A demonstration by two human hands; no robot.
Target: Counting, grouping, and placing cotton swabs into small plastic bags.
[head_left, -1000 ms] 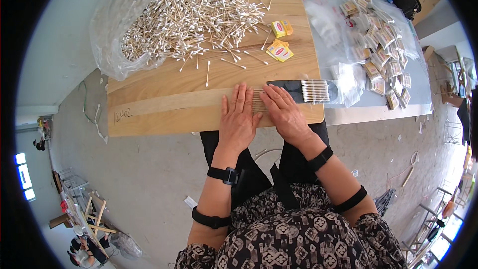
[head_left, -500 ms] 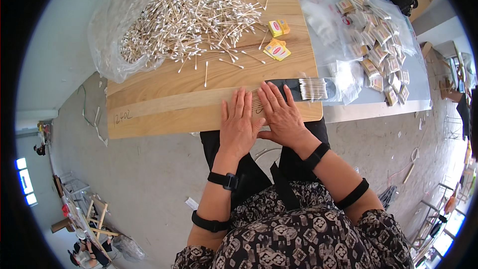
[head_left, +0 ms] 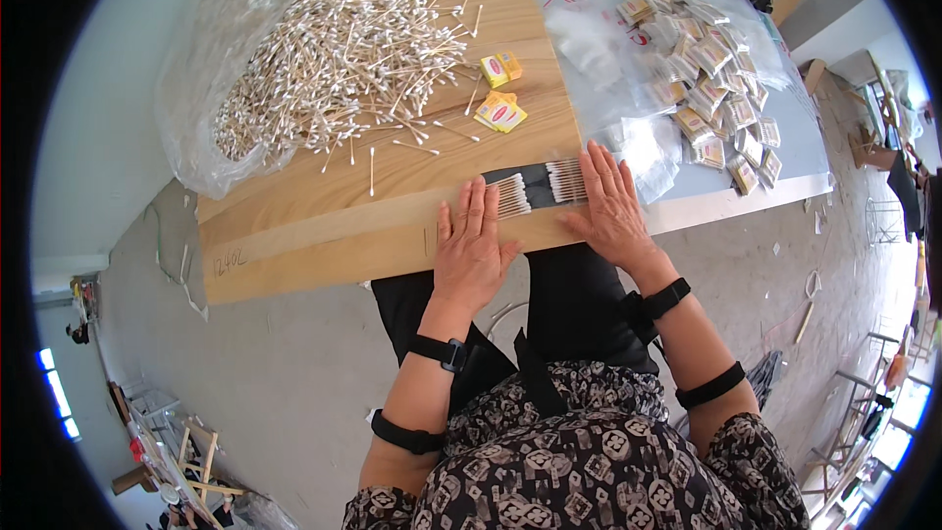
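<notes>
My left hand [head_left: 469,250] lies flat, fingers stretched out, over the left end of a row of cotton swabs [head_left: 511,196] near the front edge of the table. The swabs' white tips stick out to the right of its fingers. Flat over the right side of a second row of cotton swabs [head_left: 566,181] rests my right hand [head_left: 616,206], fingers also straight. Both rows lie side by side on a dark strip [head_left: 537,184], with a gap of bare strip between them. What is under the palms is hidden.
A large heap of cotton swabs [head_left: 334,59] spills from a clear plastic bag [head_left: 186,128] at the far left. Yellow cards [head_left: 501,112] and small yellow boxes [head_left: 501,69] sit beyond the rows. Several packed swab packets [head_left: 708,88] pile up on the grey sheet [head_left: 795,152] at right.
My right hand has moved right, from beside the left hand onto the right-hand row. The left row's tips now show between my hands. The whole view has shifted somewhat.
</notes>
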